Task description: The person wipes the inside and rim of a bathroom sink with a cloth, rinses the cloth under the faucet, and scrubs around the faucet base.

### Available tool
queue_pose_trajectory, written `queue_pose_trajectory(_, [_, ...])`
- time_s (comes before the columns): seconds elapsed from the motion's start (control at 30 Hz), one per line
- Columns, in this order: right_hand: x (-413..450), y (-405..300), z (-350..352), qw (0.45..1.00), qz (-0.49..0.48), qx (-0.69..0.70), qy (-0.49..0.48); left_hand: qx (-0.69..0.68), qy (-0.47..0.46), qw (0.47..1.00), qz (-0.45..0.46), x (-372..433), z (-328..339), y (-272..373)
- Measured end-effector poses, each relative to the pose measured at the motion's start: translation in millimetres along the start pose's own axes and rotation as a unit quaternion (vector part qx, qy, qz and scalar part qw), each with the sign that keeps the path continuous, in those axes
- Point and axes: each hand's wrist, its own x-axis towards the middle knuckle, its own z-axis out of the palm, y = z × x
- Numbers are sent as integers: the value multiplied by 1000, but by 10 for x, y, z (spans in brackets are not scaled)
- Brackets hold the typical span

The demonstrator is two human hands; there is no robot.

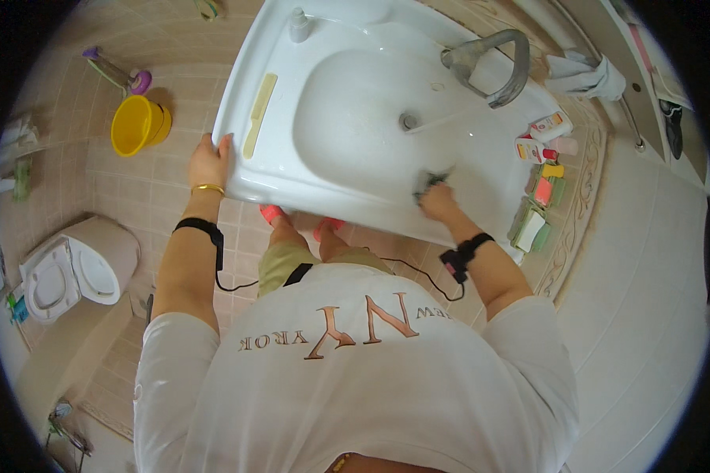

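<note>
My left hand (210, 162) grips the left front edge of a white ceramic washbasin (248, 188), its thumb over the rim. In my right hand (439, 202) is a dark, blurred scrubbing pad or cloth (432, 182), pressed against the bowl's near right side. A grey faucet (515, 71) arches over the far right of the bowl, and a thin stream of water seems to run from it towards the round drain (409, 122). On the left ledge lies a pale yellow comb (260, 115). Behind it stands a small whitish bottle (299, 26).
Along the right ledge sit white bottles (550, 126) and green soap dishes with bars of soap (531, 230). A grey cloth (589, 77) hangs on a rail. On the tiled floor at left are a yellow bucket (133, 127), a purple-ended brush (141, 81) and a toilet (106, 254).
</note>
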Motion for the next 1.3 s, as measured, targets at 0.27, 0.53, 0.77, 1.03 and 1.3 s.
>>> queue_pose_trajectory(0.27, [998, -911, -947, 931, -45, 344, 117, -13, -8, 1000, -3, 9, 27, 77])
queue_pose_trajectory(0.53, [389, 383, -60, 880, 272, 389, 16, -4, -11, 1000, -15, -24, -76, 99])
queue_pose_trajectory(0.77, [289, 655, -871, 174, 269, 923, 212, 0, -32, 999, -24, -27, -75, 130])
queue_pose_trajectory(1.03, [399, 516, -996, 53, 101, 946, 303, -13, -33, 999, -6, -23, -50, 91])
queue_pose_trajectory(1.3, [259, 511, -1059, 11, 206, 893, 399, -1, -42, 999, -4, -21, -88, 93])
